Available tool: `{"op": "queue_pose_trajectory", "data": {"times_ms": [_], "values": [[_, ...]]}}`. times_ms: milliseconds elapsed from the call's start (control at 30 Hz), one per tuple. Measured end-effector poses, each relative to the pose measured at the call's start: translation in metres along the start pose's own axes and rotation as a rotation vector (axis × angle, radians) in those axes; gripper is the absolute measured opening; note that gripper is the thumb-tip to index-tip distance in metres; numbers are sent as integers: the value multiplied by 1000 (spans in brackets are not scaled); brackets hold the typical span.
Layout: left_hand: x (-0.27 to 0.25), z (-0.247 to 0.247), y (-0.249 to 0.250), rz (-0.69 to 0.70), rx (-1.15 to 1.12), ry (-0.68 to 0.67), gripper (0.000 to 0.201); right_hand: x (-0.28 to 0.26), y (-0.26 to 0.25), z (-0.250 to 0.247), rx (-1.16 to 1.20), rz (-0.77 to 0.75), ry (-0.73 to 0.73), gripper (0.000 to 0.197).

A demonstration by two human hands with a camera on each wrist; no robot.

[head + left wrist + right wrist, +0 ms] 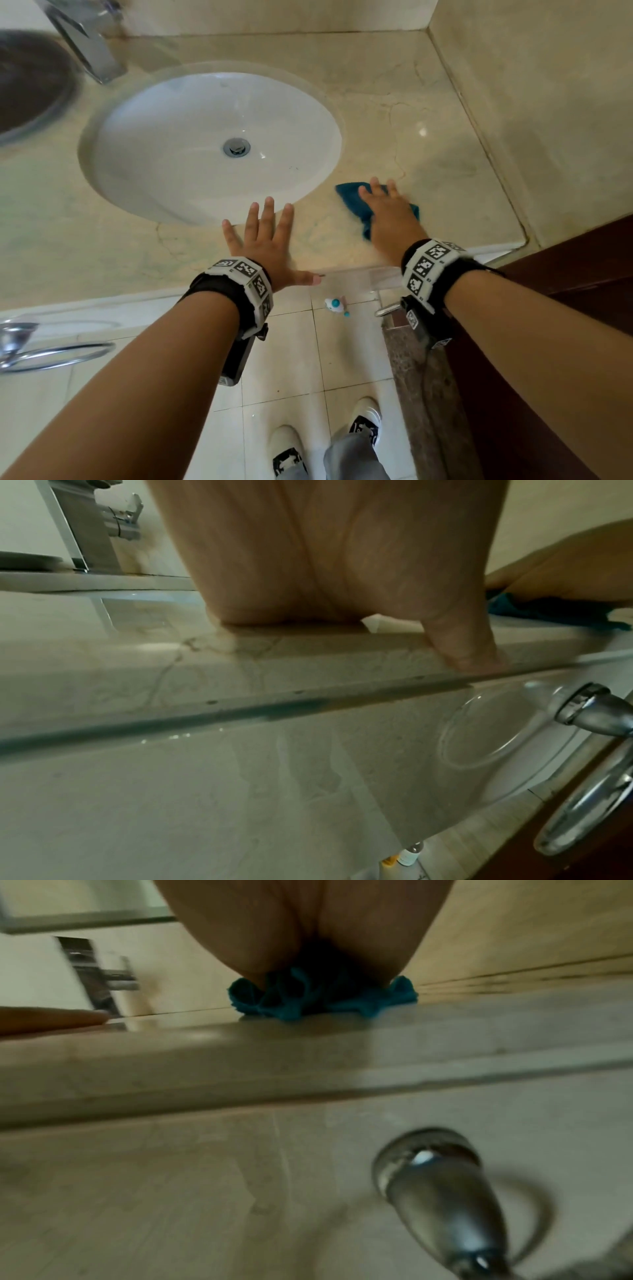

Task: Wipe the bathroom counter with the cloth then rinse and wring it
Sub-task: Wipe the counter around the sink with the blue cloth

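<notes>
Flat-palmed contact, no pinch: your right hand (387, 212) presses the teal cloth (346, 193) down onto the counter (428, 144) with fingers straight and spread. Your left hand (265, 236) holds nothing; it lies splayed on the front strip of the counter, fingertips toward the sink (212, 147) rim, thumb along the front edge.

Progress, judged from layout alone:
- Counter: wiping stage under way. The cloth sits at roughly 4 o'clock from the sink drain (236, 147), just beside the bowl's rim, near the front edge. Large areas at 1 to 3 o'clock, toward the back wall and the right corner, look dry and unmarked; you cannot tell whether they have been covered.
- Sink: bowl looks dry, no water running from the faucet (92, 44) at 11 o'clock. Rinse not yet done.
- Cloth: bunched and rumpled under the palm in the right wrist view (322, 999), edges sticking out on both sides of the hand. Wring not yet done.

Pose:
- Both forearms reach forward nearly parallel, wrists low over the counter edge.
- Right hand angles slightly toward 11 o'clock; its outline is motion-blurred, consistent with a stroke.
- Left palm bears down as a brace; the left wrist view shows its heel (308, 588) seated on the stone.
</notes>
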State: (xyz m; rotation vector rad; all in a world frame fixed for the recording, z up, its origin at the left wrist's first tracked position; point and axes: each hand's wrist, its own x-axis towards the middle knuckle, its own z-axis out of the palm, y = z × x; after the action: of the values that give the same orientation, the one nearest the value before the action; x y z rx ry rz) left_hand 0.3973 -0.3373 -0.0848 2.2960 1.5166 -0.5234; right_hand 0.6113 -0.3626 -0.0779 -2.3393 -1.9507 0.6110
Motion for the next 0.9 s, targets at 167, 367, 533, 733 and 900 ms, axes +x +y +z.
{"op": "queue_pose_trajectory", "data": {"times_ms": [167,367,533,733,900], "values": [[0,1,0,1,-1,-2,129,-11,11,8,-79,204,49,60],[1,0,3,-18,15,7,128,-14,-73,39,-163,-44,-14,60],[0,1,0,-2,12,8,128,-7,-50,29,-177,-88,-19,56],[-1,1,0,12,-1,20,128,2,11,2,-78,267,-19,55],[1,2,1,0,4,7,129,-6,-47,25,-114,144,-28,58]]}}
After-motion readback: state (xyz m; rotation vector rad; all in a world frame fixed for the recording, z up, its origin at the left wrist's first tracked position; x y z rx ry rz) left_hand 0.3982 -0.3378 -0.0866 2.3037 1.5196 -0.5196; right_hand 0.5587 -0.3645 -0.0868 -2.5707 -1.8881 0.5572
